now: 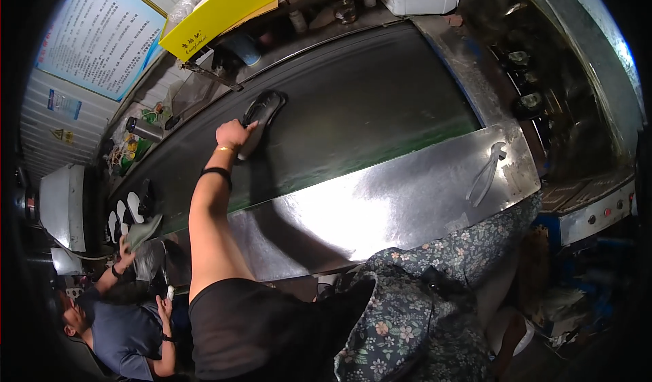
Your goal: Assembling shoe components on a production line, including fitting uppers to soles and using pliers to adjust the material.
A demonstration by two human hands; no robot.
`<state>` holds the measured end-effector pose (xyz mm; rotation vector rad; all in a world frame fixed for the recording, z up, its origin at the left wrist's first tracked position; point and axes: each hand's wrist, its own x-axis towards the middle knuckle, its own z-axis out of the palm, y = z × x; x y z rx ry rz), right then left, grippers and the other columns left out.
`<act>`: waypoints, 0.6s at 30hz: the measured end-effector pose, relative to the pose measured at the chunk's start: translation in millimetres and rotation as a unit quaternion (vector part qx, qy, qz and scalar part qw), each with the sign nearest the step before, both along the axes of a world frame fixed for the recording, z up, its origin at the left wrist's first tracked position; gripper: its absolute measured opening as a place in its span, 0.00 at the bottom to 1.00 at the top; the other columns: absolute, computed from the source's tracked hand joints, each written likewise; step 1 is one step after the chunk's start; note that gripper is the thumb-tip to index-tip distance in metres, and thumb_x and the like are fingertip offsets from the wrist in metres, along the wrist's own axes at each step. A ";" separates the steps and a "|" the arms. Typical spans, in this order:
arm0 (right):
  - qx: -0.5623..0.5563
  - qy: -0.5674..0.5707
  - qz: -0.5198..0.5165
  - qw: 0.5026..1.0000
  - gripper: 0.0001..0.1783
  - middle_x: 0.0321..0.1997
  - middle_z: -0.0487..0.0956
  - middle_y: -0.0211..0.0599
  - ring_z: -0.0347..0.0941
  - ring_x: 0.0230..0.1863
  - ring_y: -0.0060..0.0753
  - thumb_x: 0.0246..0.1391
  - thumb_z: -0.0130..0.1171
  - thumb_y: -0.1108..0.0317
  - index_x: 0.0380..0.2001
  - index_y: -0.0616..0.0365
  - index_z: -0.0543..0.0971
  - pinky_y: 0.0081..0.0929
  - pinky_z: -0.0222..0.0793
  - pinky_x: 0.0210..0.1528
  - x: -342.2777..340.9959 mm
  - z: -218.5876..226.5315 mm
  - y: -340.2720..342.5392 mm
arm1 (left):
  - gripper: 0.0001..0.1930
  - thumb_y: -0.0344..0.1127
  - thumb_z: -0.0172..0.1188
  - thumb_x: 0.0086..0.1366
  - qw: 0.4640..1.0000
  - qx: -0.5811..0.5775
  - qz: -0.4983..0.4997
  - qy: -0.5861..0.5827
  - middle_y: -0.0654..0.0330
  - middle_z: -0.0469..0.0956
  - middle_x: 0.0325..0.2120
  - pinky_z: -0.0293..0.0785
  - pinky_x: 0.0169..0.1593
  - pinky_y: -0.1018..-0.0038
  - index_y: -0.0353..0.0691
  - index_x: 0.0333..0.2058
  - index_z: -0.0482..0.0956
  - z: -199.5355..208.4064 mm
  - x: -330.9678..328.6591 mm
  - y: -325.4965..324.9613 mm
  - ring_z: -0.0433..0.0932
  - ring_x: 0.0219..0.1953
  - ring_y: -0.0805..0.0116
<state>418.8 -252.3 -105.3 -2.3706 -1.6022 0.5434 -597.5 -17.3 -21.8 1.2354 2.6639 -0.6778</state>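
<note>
Dark green belt (367,90) spans the frame's centre, with a steel ledge (333,222) along its lower side. At lower left is a co-worker (122,334); at upper left, a yellow box (221,16). The black shoe (266,105) is over the belt, left of centre; whether it touches I cannot tell. Grey strips (484,177) lie on the ledge at right. The left hand (233,135) grasps the shoe's left edge, thumb against it; the right's fingers I cannot tell.
</note>
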 end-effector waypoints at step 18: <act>0.284 0.478 0.210 0.804 0.39 0.57 0.73 0.49 0.73 0.52 0.36 0.58 0.61 0.66 0.67 0.62 0.55 0.29 0.70 0.52 -340.4 186.2 247.1 | 0.53 0.28 0.67 0.56 0.505 0.159 -0.083 -0.844 0.50 0.55 0.66 0.54 0.68 0.67 0.37 0.71 0.37 80.5 471.3 -67.7 0.56 0.68 0.63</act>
